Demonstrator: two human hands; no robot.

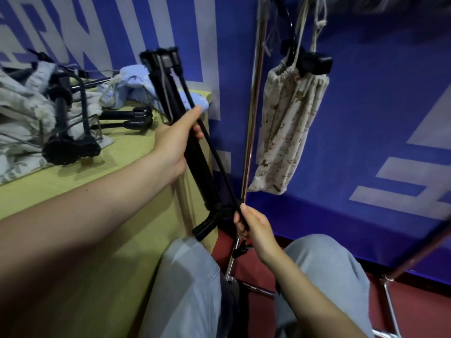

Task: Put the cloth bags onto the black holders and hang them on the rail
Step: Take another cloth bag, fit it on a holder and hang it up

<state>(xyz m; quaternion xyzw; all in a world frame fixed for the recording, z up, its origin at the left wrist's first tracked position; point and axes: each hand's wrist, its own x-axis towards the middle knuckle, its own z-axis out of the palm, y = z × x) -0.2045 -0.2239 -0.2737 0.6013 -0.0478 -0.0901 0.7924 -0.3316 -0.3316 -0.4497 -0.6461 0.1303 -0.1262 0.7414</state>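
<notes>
Left hand (174, 140) is gripping a long black plastic holder with a thin black bar (195, 152) around its middle, fingers (197, 131) wrapping the shaft, thumb lying along it. The holder is tilting up and away, its top end hanging in the air over the yellow-green worktop (73, 198) near the right edge, its clip end sitting low, off the worktop. Right hand (253, 228) is pinching the lower end of the thin bar, fingers closing tight on it, just beside the clip end.

Cream printed drawstring cloth bag (290, 128) is hanging on another black holder (314, 63) up right, beside the chrome upright pole of the rack (253, 113); the rail itself is out of frame.

On the worktop's far left: a pile of pale grey patterned cloth bags (22, 106) with several spare black holders (70, 132) lying on and beside them. A light blue cloth bag (136, 86) is lying at the far right corner, partly behind the held holder.

Person is wearing light blue jeans (190, 284), standing on a red floor (415, 311).
</notes>
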